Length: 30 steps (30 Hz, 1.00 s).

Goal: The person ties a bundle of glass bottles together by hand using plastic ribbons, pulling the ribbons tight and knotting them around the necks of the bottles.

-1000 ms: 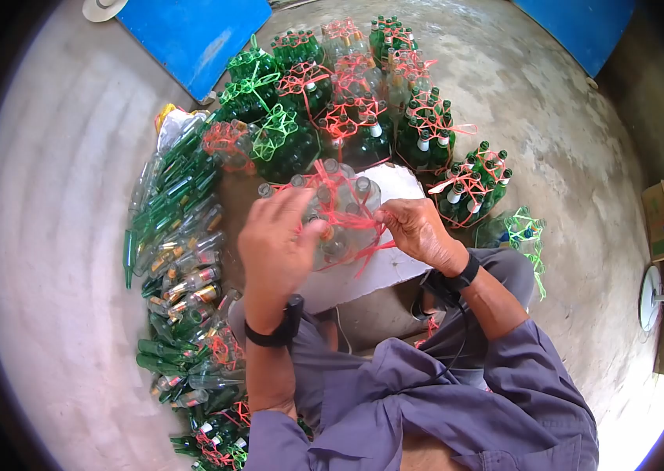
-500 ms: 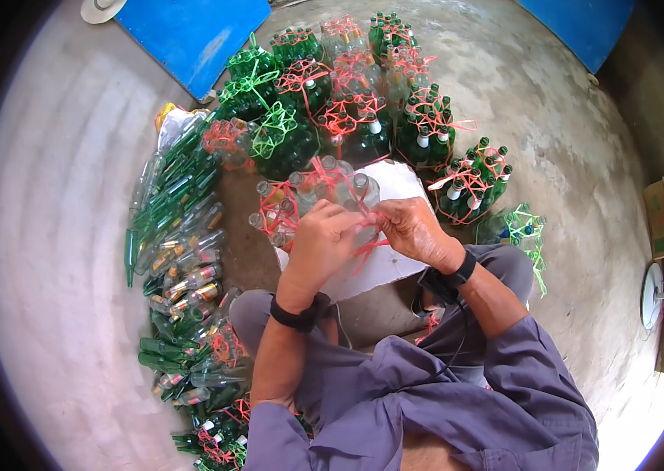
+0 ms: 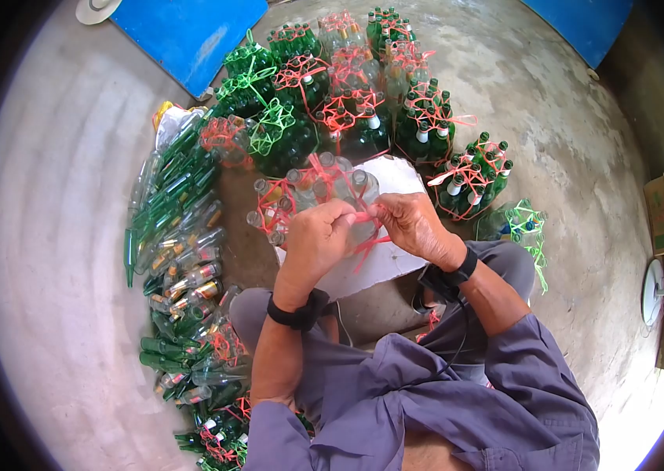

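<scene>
L hand (image 3: 318,238) & R hand (image 3: 413,225): grips both clamped on red string (image 3: 363,217), above clear bottles (image 3: 312,187) at board (image 3: 388,265) far edge. Fingertips, knot hidden behind L hand. Far side crowded w/ bundles (image 3: 363,118); bare floor (image 3: 57,235) left.

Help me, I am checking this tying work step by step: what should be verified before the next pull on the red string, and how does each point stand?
1. Grip on both sides: ok. The left hand and right hand each pinch the red string.
2. Clear bottles upright and grouped: ok, necks up with string looped among them.
3. Bundle seated on the white board: cannot tell, the hands hide its base.
4. Knot closed: cannot tell, the fingers cover it.
5. Clearance from the tied green bundles: not ok, they stand close behind.
</scene>
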Tool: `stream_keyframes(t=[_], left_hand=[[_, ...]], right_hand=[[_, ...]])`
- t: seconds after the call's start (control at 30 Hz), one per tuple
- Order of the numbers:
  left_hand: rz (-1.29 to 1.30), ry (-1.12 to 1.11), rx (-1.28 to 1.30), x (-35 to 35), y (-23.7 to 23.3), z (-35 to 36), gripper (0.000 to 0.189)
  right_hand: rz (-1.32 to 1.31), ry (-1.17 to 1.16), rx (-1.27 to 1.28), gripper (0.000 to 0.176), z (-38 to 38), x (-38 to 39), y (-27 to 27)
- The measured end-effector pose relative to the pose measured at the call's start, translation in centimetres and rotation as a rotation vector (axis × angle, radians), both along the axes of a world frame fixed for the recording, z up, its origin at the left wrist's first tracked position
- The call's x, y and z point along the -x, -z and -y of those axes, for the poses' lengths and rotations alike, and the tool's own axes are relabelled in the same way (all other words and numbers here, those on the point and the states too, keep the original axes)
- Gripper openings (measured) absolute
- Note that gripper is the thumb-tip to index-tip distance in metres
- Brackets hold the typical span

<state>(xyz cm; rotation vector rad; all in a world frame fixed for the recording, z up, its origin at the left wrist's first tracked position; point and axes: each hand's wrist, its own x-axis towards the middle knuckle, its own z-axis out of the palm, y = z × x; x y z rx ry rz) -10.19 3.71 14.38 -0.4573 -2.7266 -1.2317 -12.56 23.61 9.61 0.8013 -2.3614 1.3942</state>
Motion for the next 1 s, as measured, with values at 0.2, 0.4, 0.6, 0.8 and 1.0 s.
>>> stream_keyframes(t=[0.2,0.4,0.6,0.8,1.0], left_hand=[[0.13,-0.091,-0.117,0.1,0.7,0.2,0.011],[0.132,-0.182,-0.248,0.6,2.0,-0.6,0.014],[-0.152,-0.224,-0.238,0.7,2.7,-2.2,0.011],[-0.196,-0.236,-0.252,1.2,2.6,-2.6,0.011],[0.083,-0.09,-0.221,0.6,3.1,-3.0,0.012]], right_hand=[[0.013,0.012,0.008,0.026,0.0,-0.1,-0.2],[-0.022,0.046,-0.047,0.018,-0.2,-0.4,-0.9],[-0.171,0.118,-0.109,0.026,-0.1,-0.3,-1.0],[-0.271,0.155,-0.194,0.029,0.0,-0.1,-1.2],[-0.312,0.102,-0.164,0.03,0.3,0.1,-1.1]])
